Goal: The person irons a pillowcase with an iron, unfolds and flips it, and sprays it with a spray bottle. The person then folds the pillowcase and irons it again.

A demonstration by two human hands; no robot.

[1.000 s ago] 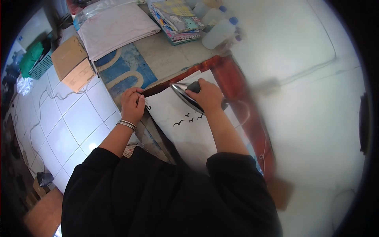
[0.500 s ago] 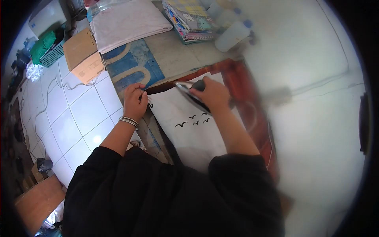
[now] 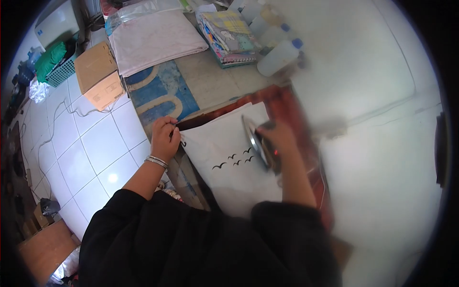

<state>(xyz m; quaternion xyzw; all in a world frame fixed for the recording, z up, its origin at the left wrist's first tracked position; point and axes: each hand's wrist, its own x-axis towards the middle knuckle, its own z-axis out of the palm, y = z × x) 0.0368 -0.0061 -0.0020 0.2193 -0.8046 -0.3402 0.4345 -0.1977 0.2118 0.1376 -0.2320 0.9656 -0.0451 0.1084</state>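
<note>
A white cloth (image 3: 224,136) printed with small black birds lies flat on a red-brown covered surface. My right hand (image 3: 282,137) is wrapped around a clothes iron (image 3: 253,137), slightly blurred by motion, with a small red light showing near its rear. The iron rests over the right part of the cloth, beside the bird prints. At the cloth's far left corner, my left hand (image 3: 165,138), with bangles at its wrist, has its fingers curled onto the edge. Part of the cloth's near end is hidden by my black clothing.
Beyond the cloth sit a folded pale pink fabric (image 3: 158,43), a stack of patterned folded cloths (image 3: 232,40) and plastic bottles (image 3: 279,57) by the white wall. On the tiled floor to the left stand a cardboard box (image 3: 99,76) and a green basket (image 3: 61,71).
The iron has moved right and nearer to me, turning so its tip points more away from me. My left hand stays at the cloth's corner. The view has tilted slightly.
</note>
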